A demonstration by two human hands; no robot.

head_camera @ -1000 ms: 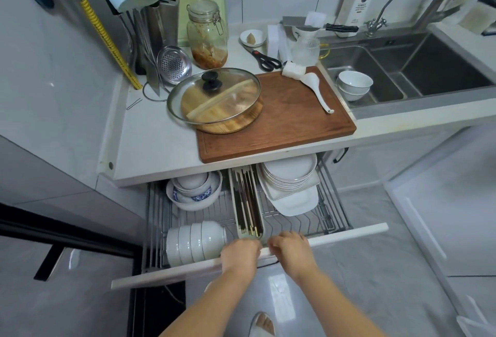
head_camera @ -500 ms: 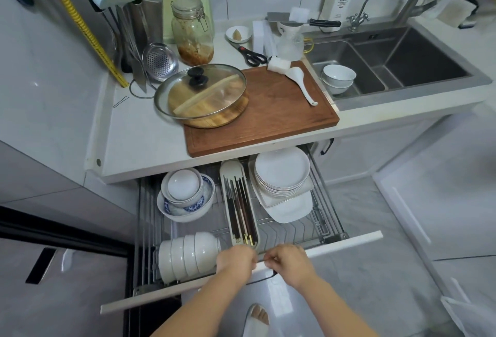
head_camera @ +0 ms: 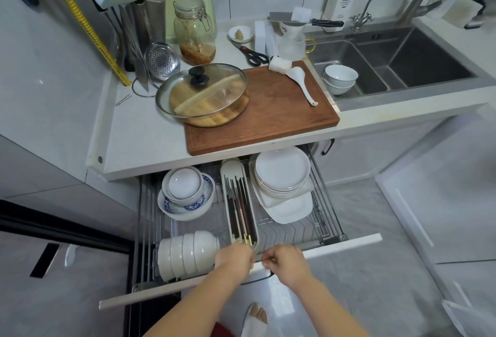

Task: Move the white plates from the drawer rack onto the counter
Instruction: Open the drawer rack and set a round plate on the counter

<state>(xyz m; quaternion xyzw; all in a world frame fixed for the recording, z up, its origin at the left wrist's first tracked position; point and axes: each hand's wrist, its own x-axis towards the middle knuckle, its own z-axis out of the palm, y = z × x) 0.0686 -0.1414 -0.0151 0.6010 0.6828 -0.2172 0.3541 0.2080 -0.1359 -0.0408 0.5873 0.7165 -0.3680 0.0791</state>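
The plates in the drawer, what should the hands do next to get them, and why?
Probably let go of the drawer front and reach for the stack of white plates. The drawer looks pulled out enough: the stack lies uncovered at the back right of the rack, while the left hand and right hand are both on the front edge, holding no plate.

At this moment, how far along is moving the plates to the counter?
Done: the drawer front is pulled out, exposing the rack. In hand: the left hand and right hand both have their grip on the drawer's top edge, holding no dishes. Left: the whole stack of white plates sits in the rack; none is on the counter.
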